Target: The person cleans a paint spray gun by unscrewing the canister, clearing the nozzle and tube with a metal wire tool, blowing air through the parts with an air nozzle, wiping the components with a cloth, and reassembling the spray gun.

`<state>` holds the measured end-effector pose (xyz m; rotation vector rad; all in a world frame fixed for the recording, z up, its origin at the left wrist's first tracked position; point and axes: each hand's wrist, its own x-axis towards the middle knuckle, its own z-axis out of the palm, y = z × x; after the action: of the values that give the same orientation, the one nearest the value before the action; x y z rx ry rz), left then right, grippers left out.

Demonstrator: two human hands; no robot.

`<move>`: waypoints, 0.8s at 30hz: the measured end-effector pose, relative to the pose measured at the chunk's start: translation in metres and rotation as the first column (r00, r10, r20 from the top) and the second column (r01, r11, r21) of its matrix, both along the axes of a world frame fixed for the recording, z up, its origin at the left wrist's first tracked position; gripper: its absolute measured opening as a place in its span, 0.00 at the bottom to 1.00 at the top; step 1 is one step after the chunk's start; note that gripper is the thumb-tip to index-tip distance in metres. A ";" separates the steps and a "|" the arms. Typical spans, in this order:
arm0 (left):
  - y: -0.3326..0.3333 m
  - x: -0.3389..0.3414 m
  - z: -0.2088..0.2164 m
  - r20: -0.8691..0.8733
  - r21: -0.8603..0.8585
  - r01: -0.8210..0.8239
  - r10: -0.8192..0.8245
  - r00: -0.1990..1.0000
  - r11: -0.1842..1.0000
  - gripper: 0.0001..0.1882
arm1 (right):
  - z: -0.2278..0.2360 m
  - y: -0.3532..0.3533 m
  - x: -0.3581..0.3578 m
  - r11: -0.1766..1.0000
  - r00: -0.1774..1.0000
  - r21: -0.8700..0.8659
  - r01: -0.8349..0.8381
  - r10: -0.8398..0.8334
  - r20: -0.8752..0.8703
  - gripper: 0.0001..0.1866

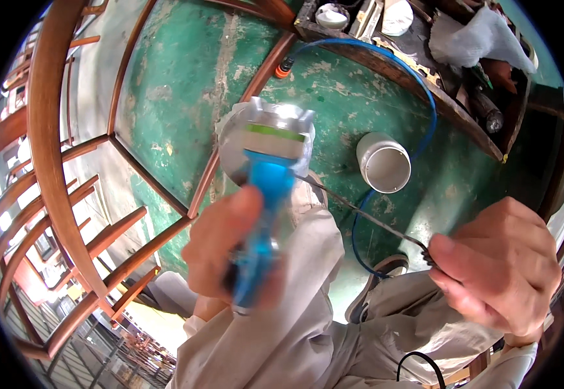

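My left hand [223, 240] is closed round a blue-handled tool [270, 175] with a wide, shiny metal head and a green band across it. Motion blurs both the hand and the tool, so its exact kind is unclear. Behind the metal head, a pale round container [231, 146] is partly covered. On the right, my right hand [499, 259] pinches the dark end of a thin, stiff-looking rod [372, 219]. That rod slants up leftward towards the tool and container; whether its far end touches either is hidden.
Brown wooden chair frames [55, 129] crowd the left. A white cup-like pot [385, 165] stands on the worn green floor [178, 84]. A blue hose [418, 71] with an orange connector [285, 67] curves round it. At upper right, a wooden tray [470, 126] holds cloth and assorted tools.
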<state>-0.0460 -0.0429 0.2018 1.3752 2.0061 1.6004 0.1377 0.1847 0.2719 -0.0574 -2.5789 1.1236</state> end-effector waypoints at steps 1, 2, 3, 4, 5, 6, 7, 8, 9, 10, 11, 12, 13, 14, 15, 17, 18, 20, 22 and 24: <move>0.002 -0.003 0.004 -0.067 -0.014 0.021 -0.022 0.997 1.000 0.37 | 0.002 0.000 -0.001 1.000 1.000 0.005 -0.014 0.014 -0.011 0.14; 0.003 -0.007 0.013 -0.156 -0.035 0.098 -0.102 0.983 0.995 0.36 | 0.004 -0.003 -0.003 1.000 1.000 -0.025 0.007 -0.007 -0.022 0.13; 0.009 -0.008 0.017 -0.236 -0.054 0.170 -0.178 0.955 0.984 0.35 | 0.003 -0.004 -0.002 0.999 0.999 -0.046 0.026 -0.028 -0.025 0.12; 0.014 -0.009 0.020 -0.283 -0.040 0.196 -0.199 0.938 0.980 0.33 | 0.002 -0.002 0.000 1.000 1.000 -0.028 0.004 -0.005 -0.028 0.12; 0.021 -0.007 0.016 -0.315 0.003 0.202 -0.191 0.930 0.979 0.31 | 0.000 -0.002 0.002 0.999 0.999 -0.040 0.019 -0.020 -0.033 0.10; 0.027 -0.005 0.016 -0.362 0.043 0.203 -0.174 0.916 0.978 0.29 | -0.001 -0.001 0.003 0.998 0.998 -0.058 0.031 -0.034 -0.051 0.09; 0.032 -0.004 0.014 -0.387 0.078 0.208 -0.163 0.907 0.975 0.27 | 0.001 -0.001 0.004 0.998 0.999 -0.058 0.037 -0.039 -0.036 0.09; 0.035 -0.004 0.017 -0.385 0.050 0.223 -0.187 0.904 0.974 0.26 | 0.002 -0.002 0.005 0.997 0.999 -0.060 0.042 -0.044 -0.022 0.08; 0.033 -0.003 0.021 -0.361 0.015 0.227 -0.207 0.910 0.974 0.25 | 0.007 -0.002 0.005 0.999 0.999 -0.019 0.043 -0.044 -0.018 0.09; 0.034 -0.001 0.024 -0.343 -0.002 0.231 -0.218 0.914 0.973 0.24 | 0.011 -0.002 0.005 1.000 1.000 -0.002 0.022 -0.022 -0.019 0.09; 0.035 0.000 0.027 -0.333 -0.011 0.229 -0.220 0.917 0.973 0.23 | 0.014 -0.002 0.006 0.999 0.999 0.010 0.031 -0.031 -0.004 0.09; 0.037 0.000 0.026 -0.363 -0.004 0.219 -0.205 0.909 0.976 0.23 | 0.014 -0.003 0.006 0.999 0.999 0.013 0.042 -0.042 0.014 0.09; 0.038 0.000 0.025 -0.363 0.003 0.201 -0.186 0.913 0.980 0.23 | 0.013 -0.003 0.005 0.999 0.999 0.009 0.033 -0.033 0.010 0.09; 0.039 0.000 0.025 -0.372 0.029 0.195 -0.171 0.912 0.980 0.23 | 0.013 -0.005 0.005 1.000 1.000 0.016 0.017 -0.017 0.011 0.09; 0.040 0.000 0.024 -0.379 0.057 0.191 -0.156 0.912 0.980 0.22 | 0.014 -0.006 0.004 0.999 0.999 0.028 0.042 -0.042 0.010 0.08; 0.042 -0.002 0.022 -0.385 0.078 0.181 -0.138 0.912 0.980 0.23 | 0.013 -0.007 0.002 0.997 0.997 0.017 0.080 -0.080 0.007 0.08; 0.043 -0.001 0.021 -0.394 0.088 0.185 -0.136 0.909 0.979 0.23 | 0.012 -0.006 0.003 0.997 0.998 0.022 0.069 -0.069 0.009 0.08; 0.044 -0.001 0.022 -0.388 0.089 0.187 -0.139 0.911 0.978 0.23 | 0.009 -0.003 0.006 0.997 0.998 0.017 0.069 -0.069 -0.002 0.09; 0.045 0.000 0.021 -0.383 0.085 0.195 -0.148 0.912 0.977 0.23 | 0.008 0.001 0.006 1.000 1.000 -0.016 0.027 -0.027 0.001 0.09; 0.047 0.003 0.019 -0.385 0.107 0.176 -0.123 0.915 0.979 0.22 | 0.008 0.000 0.006 0.998 0.998 -0.004 0.063 -0.063 -0.001 0.09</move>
<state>-0.0432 0.0040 0.2208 1.9697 1.9477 1.5237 0.1433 0.1842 0.2798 -0.1381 -2.5550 1.1050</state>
